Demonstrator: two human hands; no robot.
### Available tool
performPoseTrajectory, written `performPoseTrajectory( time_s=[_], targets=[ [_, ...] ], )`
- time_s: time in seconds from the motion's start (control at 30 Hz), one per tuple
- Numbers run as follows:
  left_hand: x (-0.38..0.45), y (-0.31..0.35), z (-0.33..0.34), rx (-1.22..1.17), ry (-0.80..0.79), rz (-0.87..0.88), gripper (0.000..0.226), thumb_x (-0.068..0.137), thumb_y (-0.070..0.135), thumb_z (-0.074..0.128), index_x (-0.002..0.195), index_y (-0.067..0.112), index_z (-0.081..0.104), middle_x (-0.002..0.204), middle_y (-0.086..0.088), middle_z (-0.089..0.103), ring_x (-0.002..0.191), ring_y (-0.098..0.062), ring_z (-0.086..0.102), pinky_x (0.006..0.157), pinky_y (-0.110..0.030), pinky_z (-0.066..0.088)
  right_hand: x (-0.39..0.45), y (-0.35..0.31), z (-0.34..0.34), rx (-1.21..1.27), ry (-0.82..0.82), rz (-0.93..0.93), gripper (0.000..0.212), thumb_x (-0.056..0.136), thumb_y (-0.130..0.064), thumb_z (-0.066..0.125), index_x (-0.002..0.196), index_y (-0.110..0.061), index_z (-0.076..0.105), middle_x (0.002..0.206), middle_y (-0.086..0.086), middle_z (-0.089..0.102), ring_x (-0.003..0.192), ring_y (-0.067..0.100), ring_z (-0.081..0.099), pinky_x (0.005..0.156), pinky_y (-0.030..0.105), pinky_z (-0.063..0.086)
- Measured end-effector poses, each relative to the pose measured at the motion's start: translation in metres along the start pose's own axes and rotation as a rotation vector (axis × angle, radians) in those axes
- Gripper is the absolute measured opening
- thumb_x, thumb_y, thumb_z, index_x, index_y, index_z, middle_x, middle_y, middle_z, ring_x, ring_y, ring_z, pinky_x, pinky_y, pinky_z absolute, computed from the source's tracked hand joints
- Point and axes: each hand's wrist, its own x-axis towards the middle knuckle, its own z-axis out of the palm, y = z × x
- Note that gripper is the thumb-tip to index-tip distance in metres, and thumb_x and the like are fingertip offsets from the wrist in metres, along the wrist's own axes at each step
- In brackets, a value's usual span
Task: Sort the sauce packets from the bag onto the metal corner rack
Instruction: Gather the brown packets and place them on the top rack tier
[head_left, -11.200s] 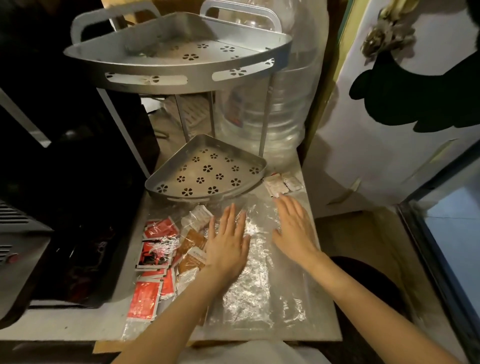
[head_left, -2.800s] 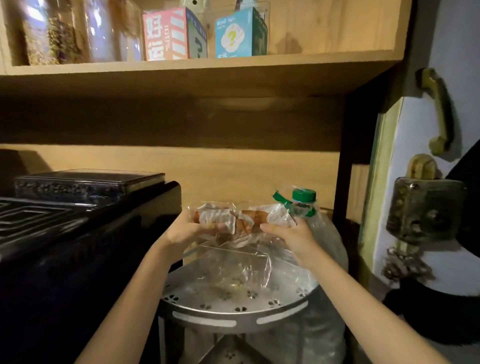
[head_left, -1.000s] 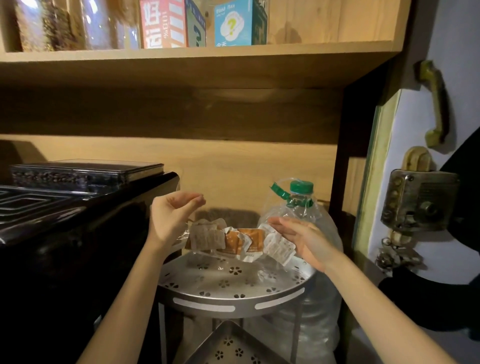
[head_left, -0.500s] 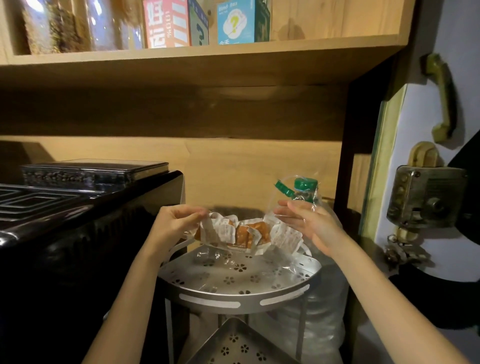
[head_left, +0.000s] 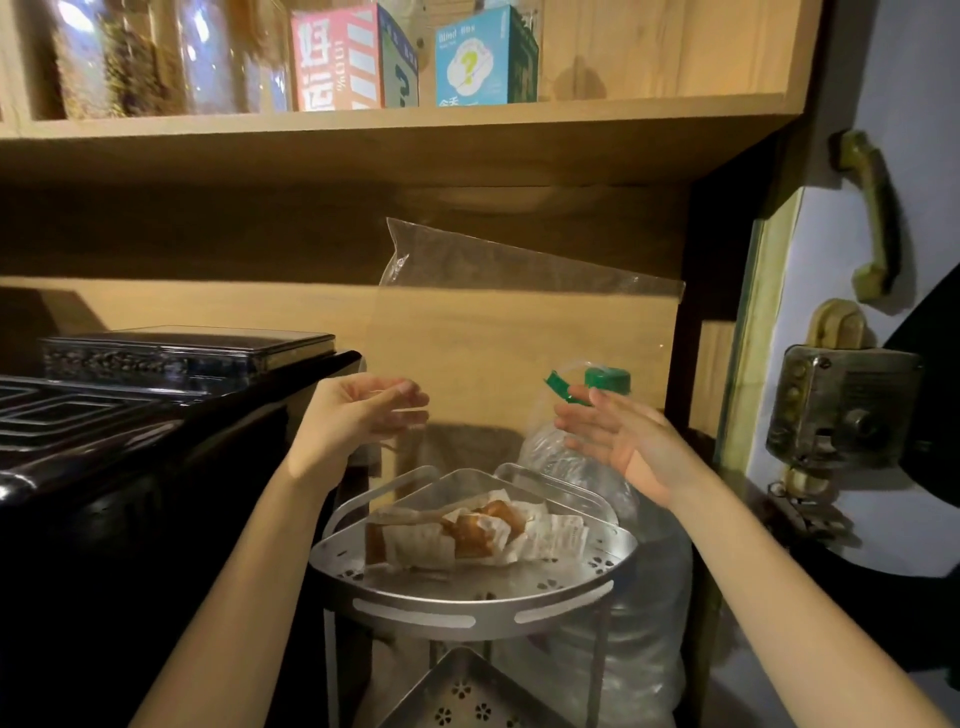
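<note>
a: wooden shelf (head_left: 395, 140) overhead, black appliance (head_left: 130, 467) on the left, and the big clear water jug (head_left: 613, 597) behind — why tuck the metal corner rack (head_left: 467, 605) in between them?

b: judging by its wedge shape, it's made to sit in a corner. its top tier holds the sauce packets (head_left: 478, 535) now, heaped toward the back, white ones around a couple of orange ones.

a: and the clear bag (head_left: 519, 332) up above them?

b: held upside down over the tier, closed end up and mouth down, so the packets can drop out. it looks empty.

a: who's got hold of it?

b: left hand (head_left: 353, 421) — its fingers curl round the bag's lower left edge, thumb and fingertips closing on the plastic. the right hand (head_left: 618, 436) sits by the lower right edge with fingers spread and fairly straight; i can't tell if it touches the plastic.

a: so what's left?

b: probably spreading that heap out by kind — it isn't sorted yet.
</note>
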Motion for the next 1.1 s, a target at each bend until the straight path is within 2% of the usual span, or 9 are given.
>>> performPoseTrajectory(
  time_s=[0.1, 0.23, 0.3, 0.43, 0.53, 0.67, 0.77, 0.93, 1.1],
  targets=[
    [0.003, 0.004, 0.000, -0.028, -0.012, 0.000, 0.014, 0.083, 0.020, 0.063, 0.086, 0.008, 0.070, 0.078, -0.001, 0.076, 0.079, -0.021, 0.072, 0.057, -0.022, 0.055, -0.008, 0.016, -0.008, -0.086, -0.076, 0.081, 0.075, 0.052, -0.034, 0.087, 0.118, -0.012, 0.059, 0.114, 0.010, 0.069, 0.105, 0.021, 0.066, 0.086, 0.030, 0.055],
    [0.003, 0.007, 0.004, -0.052, 0.041, 0.013, 0.019, 0.084, 0.023, 0.061, 0.097, 0.010, 0.069, 0.084, -0.002, 0.076, 0.082, -0.018, 0.072, 0.062, -0.020, 0.056, -0.015, 0.030, 0.001, -0.196, -0.012, 0.141, 0.025, 0.082, -0.006, 0.062, 0.107, -0.005, 0.065, 0.098, 0.011, 0.074, 0.089, 0.021, 0.071, 0.072, 0.026, 0.058],
    [0.000, 0.003, 0.003, -0.057, 0.071, 0.005, 0.023, 0.084, 0.024, 0.062, 0.105, 0.015, 0.067, 0.089, -0.001, 0.075, 0.084, -0.014, 0.071, 0.067, -0.021, 0.056, -0.012, 0.028, 0.004, -0.201, 0.015, 0.119, 0.017, 0.087, -0.007, 0.057, 0.100, -0.006, 0.067, 0.089, 0.008, 0.075, 0.081, 0.020, 0.072, 0.067, 0.026, 0.058],
    [-0.015, -0.021, -0.008, 0.092, 0.012, -0.110, 0.041, 0.075, 0.017, 0.070, 0.115, 0.019, 0.062, 0.094, 0.003, 0.073, 0.093, -0.014, 0.067, 0.080, -0.027, 0.050, -0.006, 0.022, 0.008, -0.169, 0.049, 0.078, 0.016, 0.089, -0.006, 0.054, 0.100, -0.004, 0.066, 0.084, 0.008, 0.074, 0.074, 0.018, 0.071, 0.065, 0.026, 0.058],
    [-0.025, -0.036, -0.008, 0.264, -0.078, -0.188, 0.017, 0.072, 0.012, 0.075, 0.089, 0.013, 0.074, 0.087, -0.006, 0.075, 0.091, -0.022, 0.069, 0.083, -0.033, 0.053, -0.004, 0.018, 0.012, -0.168, 0.030, 0.082, 0.014, 0.089, -0.004, 0.054, 0.095, -0.005, 0.066, 0.080, 0.007, 0.075, 0.070, 0.016, 0.071, 0.060, 0.024, 0.058],
    [-0.018, -0.028, -0.008, 0.221, -0.008, -0.046, 0.005, 0.077, 0.011, 0.070, 0.078, 0.012, 0.075, 0.069, -0.005, 0.074, 0.073, -0.021, 0.069, 0.065, -0.025, 0.056, -0.003, 0.012, 0.015, -0.136, 0.072, 0.039, 0.016, 0.089, -0.006, 0.054, 0.101, -0.003, 0.065, 0.082, 0.007, 0.072, 0.069, 0.015, 0.070, 0.062, 0.026, 0.059],
    [-0.009, -0.017, -0.008, 0.250, 0.069, 0.000, 0.007, 0.079, 0.012, 0.069, 0.075, 0.015, 0.073, 0.069, -0.006, 0.074, 0.071, -0.020, 0.071, 0.065, -0.027, 0.057, -0.003, 0.012, 0.021, -0.200, 0.083, 0.027, 0.015, 0.090, -0.009, 0.053, 0.100, -0.007, 0.065, 0.087, 0.007, 0.072, 0.072, 0.017, 0.070, 0.063, 0.027, 0.058],
    [0.002, -0.002, 0.000, 0.305, 0.167, 0.074, 0.015, 0.079, 0.018, 0.069, 0.092, 0.010, 0.073, 0.077, -0.004, 0.073, 0.072, -0.012, 0.071, 0.062, -0.020, 0.055, 0.005, 0.001, 0.028, -0.155, 0.151, -0.060, 0.018, 0.094, -0.011, 0.047, 0.103, -0.011, 0.063, 0.095, 0.007, 0.070, 0.085, 0.017, 0.067, 0.080, 0.029, 0.053],
    [0.009, 0.023, 0.004, 0.264, 0.206, 0.051, 0.015, 0.084, 0.016, 0.064, 0.097, 0.011, 0.071, 0.084, -0.005, 0.072, 0.081, -0.015, 0.069, 0.076, -0.031, 0.054, 0.010, -0.022, 0.035, -0.240, 0.131, -0.064, 0.023, 0.097, -0.013, 0.041, 0.106, -0.015, 0.062, 0.095, 0.007, 0.070, 0.087, 0.018, 0.067, 0.079, 0.031, 0.051]
  ],
)
